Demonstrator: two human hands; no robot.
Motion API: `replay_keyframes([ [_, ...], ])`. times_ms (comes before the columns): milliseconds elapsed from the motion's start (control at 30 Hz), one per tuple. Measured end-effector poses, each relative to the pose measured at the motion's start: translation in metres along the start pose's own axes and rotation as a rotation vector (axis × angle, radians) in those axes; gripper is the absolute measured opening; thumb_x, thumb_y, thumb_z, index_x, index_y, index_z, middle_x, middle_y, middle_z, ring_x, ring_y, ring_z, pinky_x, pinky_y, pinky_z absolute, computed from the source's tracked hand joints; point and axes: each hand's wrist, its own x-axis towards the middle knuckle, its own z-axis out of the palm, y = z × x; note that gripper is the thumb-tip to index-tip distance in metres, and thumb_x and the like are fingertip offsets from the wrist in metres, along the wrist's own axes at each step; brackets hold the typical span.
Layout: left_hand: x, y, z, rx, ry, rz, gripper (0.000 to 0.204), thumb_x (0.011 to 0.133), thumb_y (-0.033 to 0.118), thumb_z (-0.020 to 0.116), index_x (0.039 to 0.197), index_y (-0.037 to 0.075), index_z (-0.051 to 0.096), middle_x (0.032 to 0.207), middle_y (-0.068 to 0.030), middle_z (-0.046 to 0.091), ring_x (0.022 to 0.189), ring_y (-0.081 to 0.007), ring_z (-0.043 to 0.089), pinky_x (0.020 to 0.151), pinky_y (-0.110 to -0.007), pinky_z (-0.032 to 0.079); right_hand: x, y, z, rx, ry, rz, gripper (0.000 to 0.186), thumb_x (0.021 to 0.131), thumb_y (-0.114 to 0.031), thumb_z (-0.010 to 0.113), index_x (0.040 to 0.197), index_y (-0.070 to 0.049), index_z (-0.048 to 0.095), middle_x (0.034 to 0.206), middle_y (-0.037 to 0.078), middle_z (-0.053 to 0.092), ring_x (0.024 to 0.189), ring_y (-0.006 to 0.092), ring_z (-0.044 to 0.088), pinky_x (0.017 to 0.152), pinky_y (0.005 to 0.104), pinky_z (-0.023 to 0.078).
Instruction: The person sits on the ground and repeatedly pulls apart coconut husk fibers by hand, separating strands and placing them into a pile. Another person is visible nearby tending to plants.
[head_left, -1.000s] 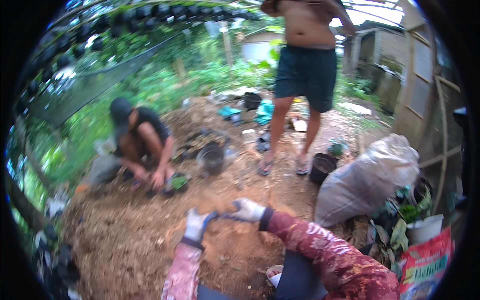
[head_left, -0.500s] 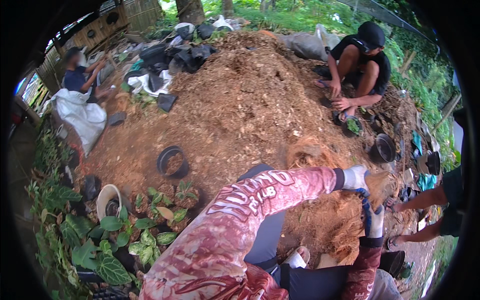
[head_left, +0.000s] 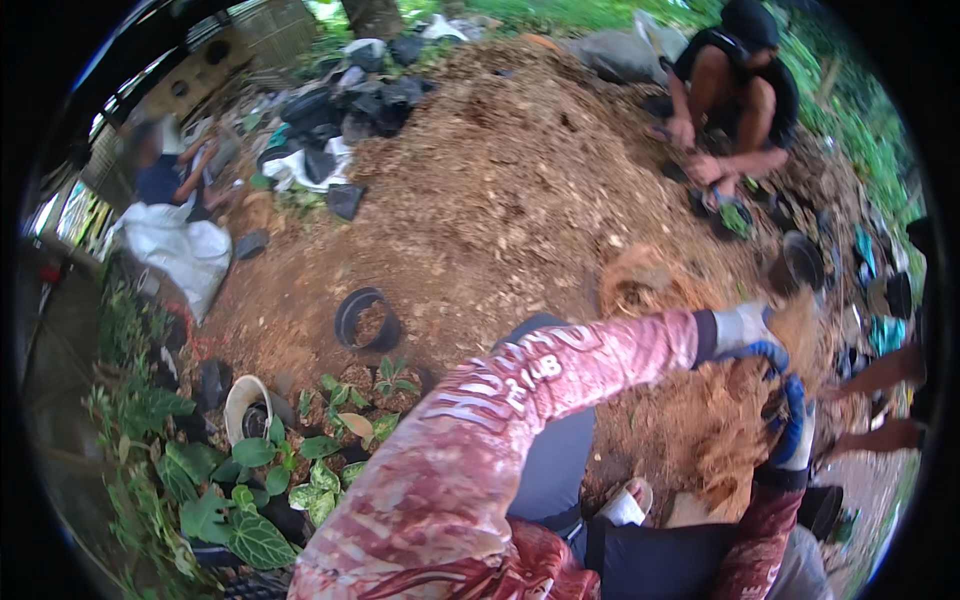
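Both my hands wear pale knit gloves with blue coated palms and meet at the right. My left hand (head_left: 748, 332) is closed on a tuft of brown coconut fibre (head_left: 799, 330), which sticks out blurred beyond the fingers. Close below it, my right hand (head_left: 798, 425) has its fingers curled against the same fibre; their tips are partly hidden. A loose heap of coconut fibre (head_left: 715, 425) lies under my hands. Another fibre clump (head_left: 645, 282) rests just beyond my left forearm.
A broad brown mound (head_left: 500, 170) fills the middle. Black pots (head_left: 367, 320) and a white pot (head_left: 250, 408) stand near leafy plants (head_left: 255, 452). One person (head_left: 735, 90) squats at far right, another (head_left: 165, 165) sits at far left; bare legs (head_left: 885, 405) show at the right edge.
The whole view has shifted, so the scene sits further right. My hands remain together on the fibre, with the tuft now pointing more upward in the picture.
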Motion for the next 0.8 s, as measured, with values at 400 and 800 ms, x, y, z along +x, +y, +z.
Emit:
replay_keyframes([
  [400, 0.008, 0.006, 0.008, 0.08, -0.257, -0.276, 0.026, 0.091, 0.019, 0.074, 0.109, 0.001, 0.066, 0.093, -0.0063, 0.072, 0.087, -0.0146, 0.068, 0.081, -0.03, 0.055, -0.006, 0.006, -0.021, 0.852, -0.582, 0.375, 0.024, 0.105, -0.026, 0.048, 0.115, -0.008, 0.06, 0.082, -0.001, 0.054, 0.065, 0.0089, 0.051, 0.055, 0.0274, 0.041],
  [800, 0.001, -0.003, 0.017, 0.11, -0.262, -0.345, 0.034, 0.086, 0.012, 0.078, 0.113, -0.002, 0.063, 0.097, -0.0103, 0.071, 0.089, -0.022, 0.07, 0.083, -0.036, 0.057, 0.016, 0.0, -0.065, 0.809, -0.337, 0.317, 0.024, 0.104, -0.025, 0.051, 0.092, -0.008, 0.062, 0.066, -0.003, 0.056, 0.052, 0.0095, 0.051, 0.046, 0.0286, 0.045],
])
